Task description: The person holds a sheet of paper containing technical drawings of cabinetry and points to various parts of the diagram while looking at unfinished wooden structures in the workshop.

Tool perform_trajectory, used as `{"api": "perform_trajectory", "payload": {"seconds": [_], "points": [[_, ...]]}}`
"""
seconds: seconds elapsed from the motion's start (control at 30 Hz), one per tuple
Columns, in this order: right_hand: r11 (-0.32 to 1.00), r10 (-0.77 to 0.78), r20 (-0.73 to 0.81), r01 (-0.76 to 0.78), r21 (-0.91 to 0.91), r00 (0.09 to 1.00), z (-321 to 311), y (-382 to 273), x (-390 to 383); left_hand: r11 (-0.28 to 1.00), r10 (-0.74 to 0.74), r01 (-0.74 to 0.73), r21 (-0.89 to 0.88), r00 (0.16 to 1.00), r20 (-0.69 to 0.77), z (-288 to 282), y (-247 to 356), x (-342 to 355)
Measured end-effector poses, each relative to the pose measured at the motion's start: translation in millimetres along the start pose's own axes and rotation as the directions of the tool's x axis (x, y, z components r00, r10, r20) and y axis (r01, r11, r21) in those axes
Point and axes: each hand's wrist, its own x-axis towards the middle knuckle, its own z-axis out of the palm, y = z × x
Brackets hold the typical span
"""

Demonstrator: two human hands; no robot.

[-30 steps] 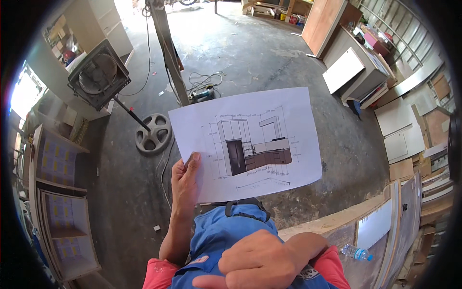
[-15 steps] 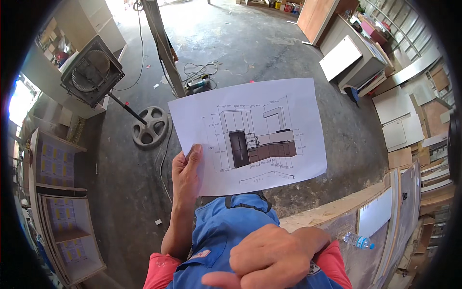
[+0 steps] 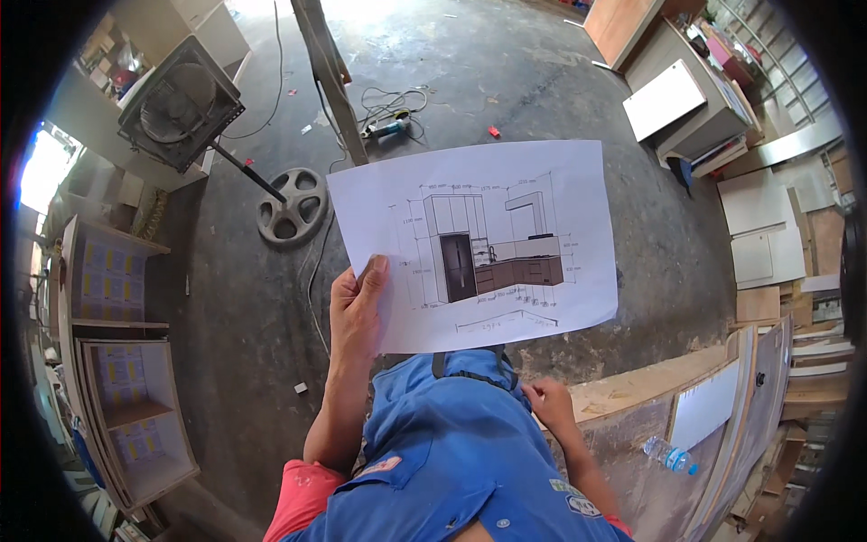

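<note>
My left hand [image 3: 361, 298] grips the left edge of a sheet of white paper [image 3: 388, 330], thumb on the front and fingers behind. The sheet is held up in front of my waist and bows slightly. Printed on it is a kitchen cabinet drawing [image 3: 492, 248], with a dark fridge, tall units, lower cabinets and dimension lines; a hand-drawn sketch line runs below. My right hand [image 3: 549, 404] is low at my right hip, beside the belt, its fingers curled against my clothing. What they hold, if anything, is hidden.
Along my right runs a wooden workbench [image 3: 623, 388] bearing a plastic water bottle [image 3: 670, 455] and a white sheet [image 3: 704, 405]. A fan [image 3: 181, 99] on a wheel-shaped base [image 3: 291, 208] stands at left, above open cabinet boxes [image 3: 135, 406]. A corded power tool [image 3: 386, 128] lies on the floor near a post [image 3: 325, 72].
My right hand has dropped from in front of my chest to my right hip. The left hand still holds the paper, and the view has shifted slightly.
</note>
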Motion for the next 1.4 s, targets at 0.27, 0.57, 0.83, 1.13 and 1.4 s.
{"api": "perform_trajectory", "payload": {"seconds": [0.27,0.57,0.83,1.13,1.4], "points": [[0.95,0.217,-0.016,-0.215,-0.225,0.976,63,59,-78,0.998,-0.057,0.057,0.027,0.998,-0.01,4,0,11],[0.892,0.326,-0.237,-0.381,-0.244,0.915,74,39,-57,0.994,-0.094,0.096,0.056,0.995,-0.026,-6,-11,18],[0.883,0.307,-0.274,-0.38,-0.276,0.911,81,35,-57,0.994,-0.089,0.089,0.066,0.996,-0.003,-9,-15,25],[0.881,0.345,-0.253,-0.405,-0.243,0.904,79,32,-54,0.991,-0.102,0.104,0.089,0.994,-0.025,-9,-15,26],[0.89,0.32,-0.271,-0.386,-0.241,0.908,81,31,-53,0.99,-0.098,0.098,0.098,0.995,-0.002,-9,-11,26]]}}
